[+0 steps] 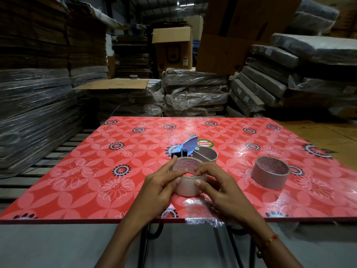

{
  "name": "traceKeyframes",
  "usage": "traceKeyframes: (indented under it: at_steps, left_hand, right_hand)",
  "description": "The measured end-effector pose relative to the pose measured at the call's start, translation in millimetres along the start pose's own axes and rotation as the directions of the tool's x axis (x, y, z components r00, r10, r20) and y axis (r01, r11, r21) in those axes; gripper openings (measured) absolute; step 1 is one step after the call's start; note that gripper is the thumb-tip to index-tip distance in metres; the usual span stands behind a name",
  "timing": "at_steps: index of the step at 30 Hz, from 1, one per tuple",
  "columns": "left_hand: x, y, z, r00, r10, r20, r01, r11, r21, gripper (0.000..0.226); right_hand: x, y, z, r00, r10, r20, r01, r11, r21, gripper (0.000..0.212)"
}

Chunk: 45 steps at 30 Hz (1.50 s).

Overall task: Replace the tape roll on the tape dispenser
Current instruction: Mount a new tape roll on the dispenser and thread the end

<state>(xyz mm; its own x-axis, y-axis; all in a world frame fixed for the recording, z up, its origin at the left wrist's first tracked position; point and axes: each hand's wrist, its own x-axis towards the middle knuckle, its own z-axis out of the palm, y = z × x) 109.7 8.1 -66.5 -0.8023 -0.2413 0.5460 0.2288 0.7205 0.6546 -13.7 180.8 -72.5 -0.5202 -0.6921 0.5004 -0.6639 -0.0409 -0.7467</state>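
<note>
Item: tape roll [188,177], clear tape on a printed cardboard core, lying flat on the red flowered table [81,182], near the front edge. This roll serves as landmark for all entries below.

Left hand [160,187]: on the roll's left side, forefinger laid along the upper rim, thumb pressed against the outer wall. The hand steadies the roll.

Right hand [218,187]: on the roll's right side, fingers curled over the rim into the core, thumb tip against the outer wall of tape. Both hands pinch the roll between them; neither is spread free.

Tape dispenser [183,148]: just behind the roll, blue blade guard raised, black rollers showing. Whether its hub carries anything cannot be told; the roll hides the lower part.

Bare cardboard core [205,155]: behind and slightly right of the roll, beside the dispenser, standing on its edge face; apparently the spent one.

Second tape roll [271,172]: well to the right of the landmark, flat on the table, untouched.

Crumpled clear film [202,211]: in front of the roll, stuck over the table's front edge.

Step in hand, as judged: the thumbs appear to search the outer wrap for the loose tape end. Next move calls for lifting that end with a nail, then seating the roll on the dispenser hub with the tape feeding toward the blade, sticky side down.
</note>
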Motion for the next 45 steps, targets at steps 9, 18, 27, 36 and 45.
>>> traceKeyframes:
  at_steps: [9, 18, 27, 36, 45]
  left_hand:
    - [-1.0, 0.8, 0.9, 0.999, -0.023, 0.049, 0.025, 0.999, -0.044, 0.039]
    - [-1.1, 9.2, 8.1, 0.998, -0.059, -0.012, 0.058, 0.996, -0.065, 0.058]
    - [6.5, -0.7, 4.6, 0.999, 0.022, -0.039, -0.021, 1.0, 0.011, 0.03]
    - [-4.2, 18.8, 26.6, 0.907, 0.033, -0.419, 0.043, 0.984, 0.171, 0.012]
    - [-4.5, 31.1, 38.5, 0.883, 0.017, -0.468, 0.097, 0.971, 0.218, 0.007]
  right_hand:
    - [-0.8, -3.7, -1.4, 1.0, 0.006, -0.005, -0.006, 1.0, -0.005, 0.012]
    - [-1.3, -5.2, -1.0, 0.998, 0.056, -0.031, -0.052, 0.992, 0.114, 0.008]
    - [-2.2, -9.8, -3.6, 0.995, 0.083, -0.057, -0.076, 0.991, 0.11, 0.009]
    - [-1.8, -9.2, -0.8, 0.993, 0.076, -0.085, -0.069, 0.995, 0.074, 0.007]
    - [-2.7, -8.0, 0.8, 0.995, 0.017, -0.101, -0.018, 1.0, -0.009, 0.007]
